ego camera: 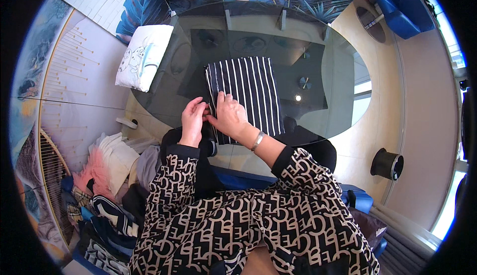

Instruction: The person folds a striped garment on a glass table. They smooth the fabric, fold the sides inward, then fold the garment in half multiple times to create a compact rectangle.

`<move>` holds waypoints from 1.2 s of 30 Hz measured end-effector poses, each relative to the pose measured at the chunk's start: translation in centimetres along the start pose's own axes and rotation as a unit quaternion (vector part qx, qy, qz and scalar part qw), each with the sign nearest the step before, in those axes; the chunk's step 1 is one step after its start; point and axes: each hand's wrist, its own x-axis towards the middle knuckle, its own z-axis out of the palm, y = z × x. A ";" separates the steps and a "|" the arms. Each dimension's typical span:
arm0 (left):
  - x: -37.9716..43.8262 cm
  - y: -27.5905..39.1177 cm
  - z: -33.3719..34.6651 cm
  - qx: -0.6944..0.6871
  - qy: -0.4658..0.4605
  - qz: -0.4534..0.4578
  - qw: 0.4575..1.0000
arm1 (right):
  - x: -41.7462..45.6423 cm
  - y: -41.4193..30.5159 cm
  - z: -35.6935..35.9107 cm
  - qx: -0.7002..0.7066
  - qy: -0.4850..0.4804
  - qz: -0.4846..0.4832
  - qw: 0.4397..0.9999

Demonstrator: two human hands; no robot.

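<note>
A folded black-and-white striped cloth (pixel 257 89) lies flat on the dark oval glass table (pixel 339 77) before me. My right hand (pixel 231 115), with a silver bracelet at the wrist, rests palm down on the cloth's left part. Its fingers are bent, and its thumb reaches the left edge; whether it pinches any fabric is hidden. Just outside that edge is my left hand (pixel 192 120), its fingers curved and slightly apart. Its fingertips come close to the cloth's edge and to my right thumb, and no cloth shows between them.
A folded white printed cloth (pixel 143 59) sits at the table's left edge. Piled clothes (pixel 115 170) lie at my lower left. A blue chair (pixel 404 10) stands at the far right, and a dark bin (pixel 384 163) is on the floor at right.
</note>
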 end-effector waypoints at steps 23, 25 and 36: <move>1.1 -1.3 0.1 0.102 0.017 0.102 0.989 | -0.7 21.5 -14.7 0.699 0.019 0.144 0.700; 1.2 -1.5 0.2 0.100 0.023 0.109 0.989 | -1.9 25.0 -16.0 0.684 0.019 0.171 0.709; 2.0 -2.3 -0.1 0.172 0.035 0.162 0.971 | -5.5 31.0 -16.1 0.616 0.119 0.172 0.759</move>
